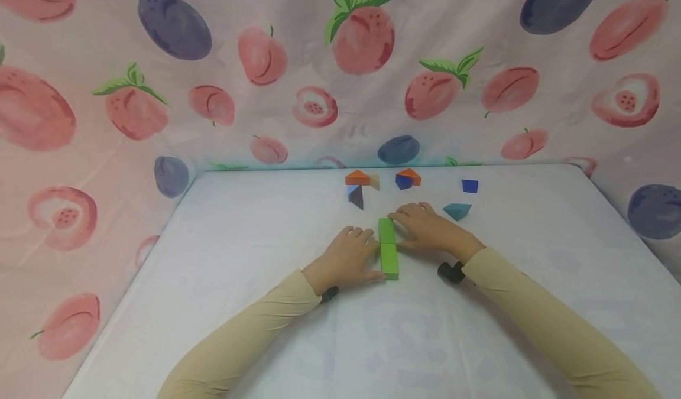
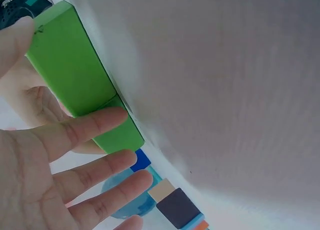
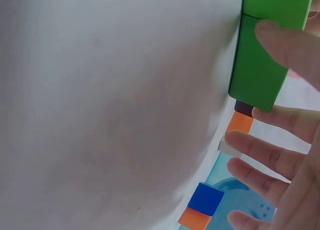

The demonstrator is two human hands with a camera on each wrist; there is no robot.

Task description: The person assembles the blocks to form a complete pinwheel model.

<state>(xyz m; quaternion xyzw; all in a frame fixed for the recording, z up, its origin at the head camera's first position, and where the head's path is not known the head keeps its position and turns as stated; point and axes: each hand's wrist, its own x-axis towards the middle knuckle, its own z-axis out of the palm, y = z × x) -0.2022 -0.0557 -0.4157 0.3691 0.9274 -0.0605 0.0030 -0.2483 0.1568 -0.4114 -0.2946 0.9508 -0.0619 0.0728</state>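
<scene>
Two green rectangular blocks lie end to end on the white table, the near block [image 1: 389, 263] meeting the far block [image 1: 386, 231] at a thin seam. My left hand [image 1: 346, 258] is at their left side. Its thumb touches the near end and its index finger rests by the seam; the other fingers extend straight in the left wrist view. At the right side, my right hand [image 1: 432, 229] has its thumb against the far block [image 3: 260, 63] close to the seam. Its index fingertip touches that block's far end, with the remaining fingers spread.
Behind the hands lie an orange triangular block [image 1: 357, 178], a dark triangular block [image 1: 356, 197], a beige block [image 1: 375, 182] and another orange block [image 1: 409, 175] beside a blue one [image 1: 404, 182]. Farther right are a blue block [image 1: 470, 185] and a teal block [image 1: 457, 211]. A fruit-patterned cloth hangs behind.
</scene>
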